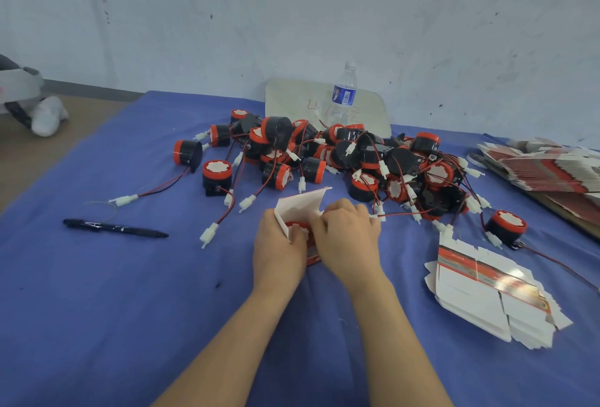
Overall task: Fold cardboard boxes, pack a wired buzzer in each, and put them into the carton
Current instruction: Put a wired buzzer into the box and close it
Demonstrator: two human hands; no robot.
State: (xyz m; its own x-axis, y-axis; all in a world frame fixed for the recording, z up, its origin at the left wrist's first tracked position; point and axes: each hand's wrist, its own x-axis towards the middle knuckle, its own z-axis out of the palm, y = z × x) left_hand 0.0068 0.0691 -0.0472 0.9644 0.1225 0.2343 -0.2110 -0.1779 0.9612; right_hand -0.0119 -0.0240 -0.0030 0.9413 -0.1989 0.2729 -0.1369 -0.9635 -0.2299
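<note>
— Why's your left hand (278,246) wrapped round the small white-and-red cardboard box (302,204)?
— Likely steadying it while your right hand (348,232), fingers curled, presses the round red-faced black buzzer (299,228) into its open mouth.

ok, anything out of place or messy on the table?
Nothing spilled or damaged. The buzzers lie in a tangled heap, with strays at both ends. The near stack of flat boxes is fanned askew. A pen and a water bottle sit nearby. The left hand and right hand grip the box.
</note>
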